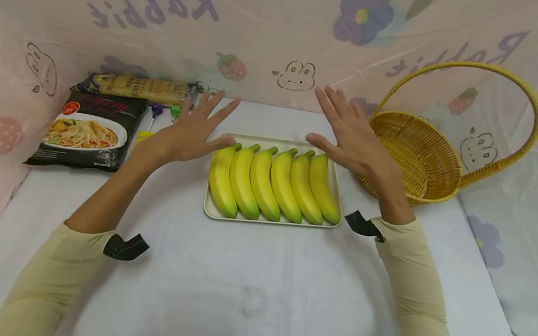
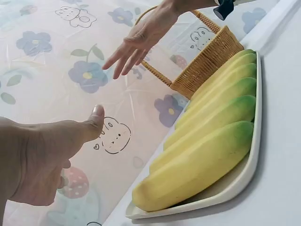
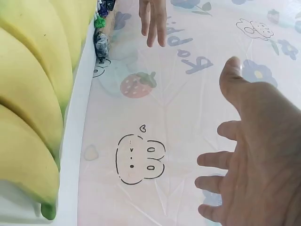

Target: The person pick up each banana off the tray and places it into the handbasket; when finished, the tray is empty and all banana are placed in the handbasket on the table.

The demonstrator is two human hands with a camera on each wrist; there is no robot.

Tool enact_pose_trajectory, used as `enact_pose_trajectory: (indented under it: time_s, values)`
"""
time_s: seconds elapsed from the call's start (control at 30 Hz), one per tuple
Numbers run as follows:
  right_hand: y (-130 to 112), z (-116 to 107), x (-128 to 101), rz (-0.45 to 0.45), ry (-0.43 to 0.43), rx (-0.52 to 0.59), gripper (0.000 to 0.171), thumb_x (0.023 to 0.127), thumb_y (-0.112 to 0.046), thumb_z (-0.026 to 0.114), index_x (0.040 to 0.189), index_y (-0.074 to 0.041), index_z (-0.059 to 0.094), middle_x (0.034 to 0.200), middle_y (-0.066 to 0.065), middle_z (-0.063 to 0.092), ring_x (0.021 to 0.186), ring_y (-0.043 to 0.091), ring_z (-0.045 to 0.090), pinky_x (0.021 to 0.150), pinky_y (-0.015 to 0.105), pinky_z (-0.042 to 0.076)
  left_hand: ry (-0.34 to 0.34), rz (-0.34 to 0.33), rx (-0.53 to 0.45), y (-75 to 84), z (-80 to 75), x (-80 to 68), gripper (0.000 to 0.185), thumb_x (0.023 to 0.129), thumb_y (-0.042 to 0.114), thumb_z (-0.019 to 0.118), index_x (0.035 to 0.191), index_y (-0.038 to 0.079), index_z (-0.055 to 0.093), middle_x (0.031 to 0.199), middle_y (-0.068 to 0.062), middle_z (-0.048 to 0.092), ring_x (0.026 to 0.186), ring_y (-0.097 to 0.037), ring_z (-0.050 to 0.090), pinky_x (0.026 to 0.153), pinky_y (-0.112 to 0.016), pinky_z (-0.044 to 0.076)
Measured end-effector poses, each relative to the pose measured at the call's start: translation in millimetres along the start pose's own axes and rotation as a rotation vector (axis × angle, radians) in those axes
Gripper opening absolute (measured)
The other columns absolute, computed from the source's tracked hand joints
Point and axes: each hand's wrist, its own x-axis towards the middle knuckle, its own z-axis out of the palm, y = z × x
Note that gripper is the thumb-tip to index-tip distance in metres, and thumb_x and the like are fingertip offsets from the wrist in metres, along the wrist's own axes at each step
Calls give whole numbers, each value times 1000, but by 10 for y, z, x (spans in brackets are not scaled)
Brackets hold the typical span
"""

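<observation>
Several yellow bananas (image 1: 260, 185) with green tips lie side by side on a cream rectangular tray (image 1: 272, 222) in the middle of the table. My left hand (image 1: 194, 134) is held up by the tray's far left corner, fingers spread, with nothing in it. On the other side, my right hand (image 1: 351, 129) hovers by the far right corner, its fingers straight and also holding nothing. In the left wrist view the left thumb (image 2: 94, 123) points out over the bananas' far side. The right wrist view shows the right hand (image 3: 256, 146) with fingers extended, apart from the bananas (image 3: 33, 89).
A yellow wicker basket (image 1: 419, 157) with a tall handle stands right of the tray, partly behind the right forearm. At the back left lie a black food packet (image 1: 89, 132), a long noodle packet (image 1: 138, 89), and purple (image 1: 157, 109) and green (image 1: 175, 111) lollipops. A printed curtain (image 1: 269, 32) borders the table.
</observation>
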Motion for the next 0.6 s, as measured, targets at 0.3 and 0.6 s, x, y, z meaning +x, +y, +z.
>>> enact_pose_trajectory:
  time_s: [0.3, 0.6]
  values:
    - [21, -36, -274, 25, -3, 43, 85, 104, -67, 43, 169, -31, 1, 178, 3, 12, 164, 38, 18, 132, 64, 15, -103, 19, -32, -80, 246, -269, 102, 101, 61, 57, 169, 22, -9, 178, -15, -12, 163, -48, -11, 129, -71, -8]
    - [52, 10, -580, 88, -91, 70, 83, 107, -52, 52, 168, -33, -1, 177, 2, 14, 161, 40, 25, 130, 64, 23, -195, -19, -133, -251, 525, -508, 126, 92, 63, 70, 166, 5, -14, 176, -18, -15, 163, -45, -12, 130, -69, -5]
